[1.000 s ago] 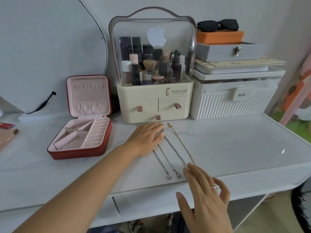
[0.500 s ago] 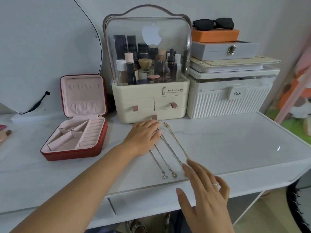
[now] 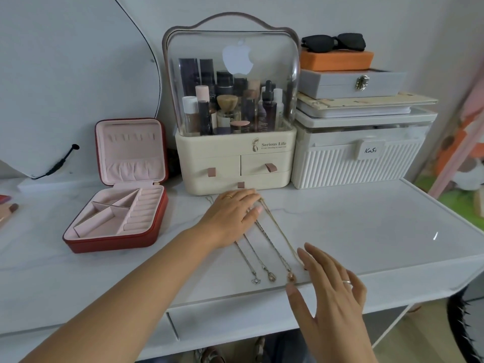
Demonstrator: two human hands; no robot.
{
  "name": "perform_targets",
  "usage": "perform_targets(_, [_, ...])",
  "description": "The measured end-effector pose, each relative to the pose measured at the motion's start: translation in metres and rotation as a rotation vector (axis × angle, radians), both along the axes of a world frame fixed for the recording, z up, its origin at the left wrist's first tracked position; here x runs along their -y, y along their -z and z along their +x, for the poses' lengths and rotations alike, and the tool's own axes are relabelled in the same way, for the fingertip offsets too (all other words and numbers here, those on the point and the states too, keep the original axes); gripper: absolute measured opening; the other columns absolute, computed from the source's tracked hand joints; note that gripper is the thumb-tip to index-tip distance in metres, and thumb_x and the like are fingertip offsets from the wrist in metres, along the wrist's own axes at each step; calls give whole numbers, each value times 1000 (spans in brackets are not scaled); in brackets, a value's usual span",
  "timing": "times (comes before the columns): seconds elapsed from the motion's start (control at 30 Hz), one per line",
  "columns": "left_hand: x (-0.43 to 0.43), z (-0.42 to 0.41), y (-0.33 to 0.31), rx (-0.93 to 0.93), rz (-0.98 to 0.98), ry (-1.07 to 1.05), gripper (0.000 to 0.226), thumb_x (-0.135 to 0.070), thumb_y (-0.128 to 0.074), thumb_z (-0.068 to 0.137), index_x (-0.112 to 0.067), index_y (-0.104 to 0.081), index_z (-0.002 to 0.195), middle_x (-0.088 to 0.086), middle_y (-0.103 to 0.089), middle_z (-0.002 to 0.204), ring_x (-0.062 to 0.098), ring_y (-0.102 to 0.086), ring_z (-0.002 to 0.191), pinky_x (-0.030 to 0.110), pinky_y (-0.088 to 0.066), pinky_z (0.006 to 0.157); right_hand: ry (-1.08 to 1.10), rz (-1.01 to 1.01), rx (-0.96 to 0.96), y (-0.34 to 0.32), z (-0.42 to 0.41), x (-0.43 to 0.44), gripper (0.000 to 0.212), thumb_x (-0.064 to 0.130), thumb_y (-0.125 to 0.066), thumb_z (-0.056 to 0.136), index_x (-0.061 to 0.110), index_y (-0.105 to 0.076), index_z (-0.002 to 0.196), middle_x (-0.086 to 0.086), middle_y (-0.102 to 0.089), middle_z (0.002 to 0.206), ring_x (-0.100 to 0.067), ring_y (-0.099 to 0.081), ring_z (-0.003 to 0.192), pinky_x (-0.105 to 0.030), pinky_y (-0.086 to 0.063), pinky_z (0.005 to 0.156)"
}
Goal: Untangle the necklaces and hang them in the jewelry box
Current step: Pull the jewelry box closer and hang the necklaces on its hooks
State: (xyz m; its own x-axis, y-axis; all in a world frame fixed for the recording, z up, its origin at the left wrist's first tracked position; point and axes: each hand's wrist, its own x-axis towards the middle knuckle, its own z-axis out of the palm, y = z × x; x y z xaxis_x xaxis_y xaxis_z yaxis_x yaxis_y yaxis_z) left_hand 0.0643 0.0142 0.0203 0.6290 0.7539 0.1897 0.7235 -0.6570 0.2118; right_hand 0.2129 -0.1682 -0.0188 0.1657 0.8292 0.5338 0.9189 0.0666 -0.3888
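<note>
On the table [image 3: 366, 231], necklaces [image 3: 272, 251]: we see four chains side by side.
Left hand [image 3: 230, 216]: flat, fingers straight, on their upper ends.
Right hand [image 3: 330, 292]: spread, empty, by their pendant ends.
Jewelry box [image 3: 115, 241]: open, well left.

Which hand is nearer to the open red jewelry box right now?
Left. The left hand lies flat on the necklaces, just right of the jewelry box; the right hand is farther right, by the pendants at the table edge.
</note>
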Motion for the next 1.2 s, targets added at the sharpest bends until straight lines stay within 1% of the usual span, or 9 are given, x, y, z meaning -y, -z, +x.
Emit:
perform_targets(0.23, [19,-64,-15,159,198,-50,52,-43,-30,88,-22,-57,127,-6,-53,132,13,-42,126,23,-21,104,-186,-46,-102,-26,-41,-27,54,45,-44,82,25,-48,132,9,-48,137,-7,-39,125,-26,-23,104])
perform_targets(0.4, [19,-153,-22,420,357,-469,31,-21,-52,89,-13,-64,117,4,-60,125,24,-53,116,38,-38,100,-462,-296,-319,-51,-107,-76,59,40,-48,96,27,-23,148,18,-20,153,0,-20,140,-12,-16,110])
perform_targets(0.53, [11,-218,-14,531,61,-833,30,-30,-42,98,-10,-56,114,8,-55,125,30,-45,125,38,-34,94,-565,-415,-421,-62,-159,-113,53,31,-51,96,23,-31,144,10,-33,146,-5,-31,133,-9,-20,96])
perform_targets(0.6, [10,-236,-3,637,-145,-788,41,-47,-32,96,-13,-54,99,1,-59,109,29,-52,113,35,-36,81,-588,-429,-492,-62,-178,-128,46,25,-54,94,23,-40,138,7,-41,134,-8,-37,127,-12,-25,93])
perform_targets(0.73, [16,-244,8,695,-316,-697,47,-57,-24,96,-32,-55,121,-7,-57,125,17,-50,120,34,-37,95,-552,-440,-601,-61,-196,-141,44,21,-56,92,17,-43,134,7,-42,124,-5,-41,110,-12,-29,91])
perform_targets(0.83, [29,-241,8,703,-318,-681,58,-73,-23,83,-38,-55,117,-11,-60,121,13,-52,117,35,-39,97,-536,-422,-585,-57,-192,-139,40,22,-59,91,19,-48,129,8,-49,123,-5,-48,104,-14,-35,86])
perform_targets(0.93, [53,-233,3,741,-294,-656,41,-61,-29,94,-34,-57,106,-11,-64,106,5,-56,104,24,-40,86,-533,-430,-592,-51,-178,-125,40,29,-62,89,26,-49,127,8,-53,126,-8,-54,110,-22,-43,93])
perform_targets(1.07, [96,-220,3,777,-274,-601,9,-54,-38,95,-58,-43,88,-45,-51,83,-23,-46,81,4,-34,75,-553,-377,-635,-39,-155,-89,37,22,-63,88,47,-44,108,15,-52,125,-3,-55,111,-26,-45,98])
perform_targets(1.2, [122,-217,11,840,-282,-535,40,-60,-39,81,-50,-48,119,-41,-49,115,-27,-44,101,-2,-32,80,-549,-398,-689,-35,-137,-64,38,19,-63,87,40,-53,117,16,-57,124,5,-62,97,-16,-48,87])
